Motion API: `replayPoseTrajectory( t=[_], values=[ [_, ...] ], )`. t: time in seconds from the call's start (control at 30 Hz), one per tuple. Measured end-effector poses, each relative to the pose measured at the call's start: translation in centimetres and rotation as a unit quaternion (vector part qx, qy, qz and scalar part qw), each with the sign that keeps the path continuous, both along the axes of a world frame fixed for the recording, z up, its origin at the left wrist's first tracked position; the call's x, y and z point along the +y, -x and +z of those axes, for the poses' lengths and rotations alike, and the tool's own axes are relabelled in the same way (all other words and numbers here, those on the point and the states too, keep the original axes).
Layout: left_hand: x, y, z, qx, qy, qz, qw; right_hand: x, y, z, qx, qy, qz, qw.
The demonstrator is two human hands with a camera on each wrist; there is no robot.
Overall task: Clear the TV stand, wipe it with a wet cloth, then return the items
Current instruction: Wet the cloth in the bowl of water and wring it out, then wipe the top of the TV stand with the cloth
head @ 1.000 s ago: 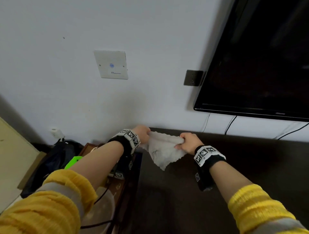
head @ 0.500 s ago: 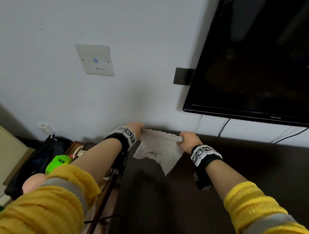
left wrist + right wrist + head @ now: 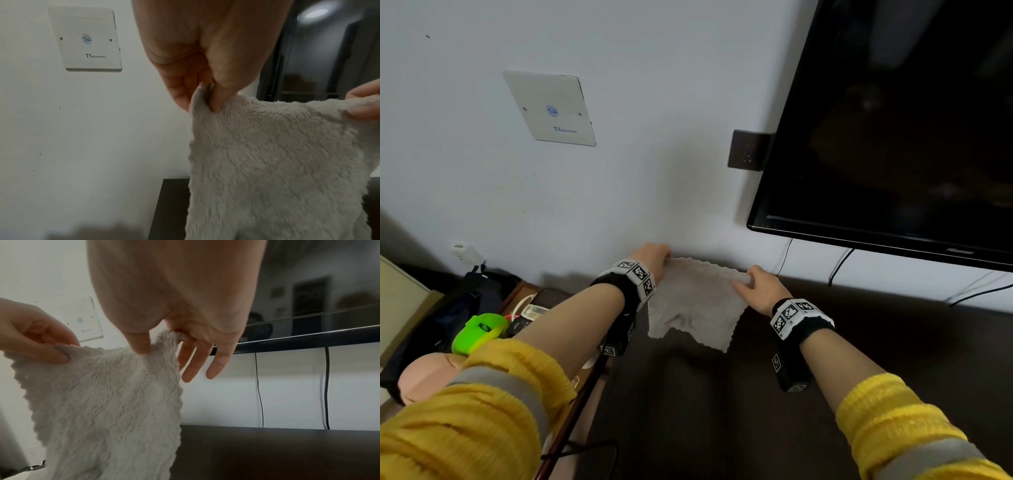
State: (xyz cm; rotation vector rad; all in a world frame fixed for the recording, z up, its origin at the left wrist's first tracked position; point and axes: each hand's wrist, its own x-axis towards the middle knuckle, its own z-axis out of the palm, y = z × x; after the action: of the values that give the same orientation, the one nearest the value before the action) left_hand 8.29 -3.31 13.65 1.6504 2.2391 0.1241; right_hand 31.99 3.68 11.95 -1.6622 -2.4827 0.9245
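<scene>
A fluffy pale grey cloth (image 3: 693,303) hangs stretched between my two hands above the dark TV stand (image 3: 722,411), near the wall. My left hand (image 3: 654,255) pinches its top left corner between thumb and fingers, as the left wrist view shows (image 3: 205,97). My right hand (image 3: 756,284) pinches the top right corner with thumb and forefinger; its other fingers (image 3: 195,363) hang straight. The cloth (image 3: 102,394) droops free below both hands, its lower edge just above the stand's top.
A black TV (image 3: 893,120) hangs on the wall at right, with cables (image 3: 839,267) running down behind the stand. A side table (image 3: 517,308) at left holds a green object (image 3: 479,330), remotes and a black bag. A wall plate (image 3: 551,108) and socket (image 3: 748,149) sit above.
Both hands moved apart and toward the wall, spreading the cloth wider and flatter. The head view shifted closer and slightly left.
</scene>
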Motion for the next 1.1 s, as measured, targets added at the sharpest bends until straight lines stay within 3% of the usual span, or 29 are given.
replayPoseTrajectory(
  t=[0.1,0.2,0.37,0.5,0.73,0.87,1.0,1.1],
  values=[
    [0.2,0.4,-0.4,0.014,-0.020,0.002,1.000,0.3,0.2,-0.6,0.049,-0.016,-0.012,0.999],
    [-0.1,0.6,-1.7,0.034,-0.004,-0.021,0.999,-0.1,0.2,-1.9,0.050,-0.025,0.027,0.998],
    [-2.8,0.9,-7.0,0.076,0.133,-0.097,0.983,-2.2,-0.2,-6.8,-0.039,0.066,0.085,0.993],
    [-6.2,0.7,-11.7,0.027,0.242,-0.143,0.959,-5.3,-0.4,-11.2,-0.119,0.165,0.121,0.972],
    [-9.5,-0.1,-15.5,0.027,0.392,-0.175,0.903,-9.9,0.3,-15.6,-0.181,0.250,0.123,0.943],
    [-9.0,0.7,-16.5,0.038,0.324,-0.109,0.939,-9.5,1.4,-16.0,-0.152,0.193,0.028,0.969],
    [-7.6,0.9,-17.0,0.023,0.180,-0.024,0.983,-8.7,2.4,-16.8,-0.103,0.079,-0.074,0.989],
    [-7.3,0.8,-18.0,0.005,0.096,-0.006,0.995,-8.8,3.2,-18.4,-0.063,0.060,-0.066,0.994]
  ],
)
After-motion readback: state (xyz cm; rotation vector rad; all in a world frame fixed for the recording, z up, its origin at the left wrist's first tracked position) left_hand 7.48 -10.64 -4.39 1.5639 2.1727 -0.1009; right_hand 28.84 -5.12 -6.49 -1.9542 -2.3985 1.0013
